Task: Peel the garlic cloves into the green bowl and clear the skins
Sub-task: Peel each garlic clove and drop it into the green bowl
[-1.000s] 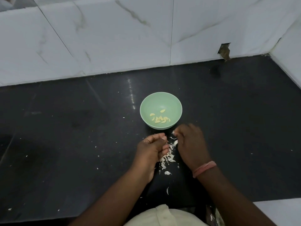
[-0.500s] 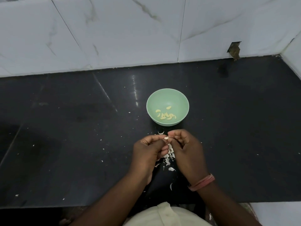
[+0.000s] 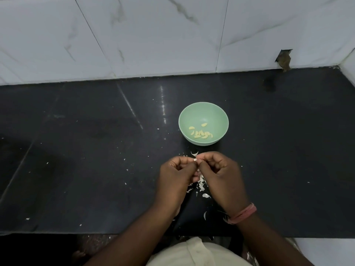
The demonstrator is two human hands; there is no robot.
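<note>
I see both hands meeting just in front of the green bowl (image 3: 203, 112); the left hand (image 3: 177, 177) and the right hand (image 3: 221, 175) are curled, their fingertips pressed together around a small pale garlic clove (image 3: 195, 159) held between them; the left fingers (image 3: 184, 164) pinch it from one side and the right fingers (image 3: 203, 157) pinch it from the other; the clove is above the table (image 3: 76, 150), near the bowl's closer rim but apart from it; inside the bowl I count a cluster of peeled cloves (image 3: 201, 133) lying on the bottom, one a little apart from the rest; a heap of white skins (image 3: 201, 186) lies on the dark table under and between my hands, with one curved piece (image 3: 194, 153) just beyond my fingertips and small flecks scattered wider to the left; a pink band (image 3: 243, 213) sits on the right wrist; white marble wall tiles (image 3: 153, 35) rise behind the table, with a broken notch (image 3: 284, 59) at the far right
</note>
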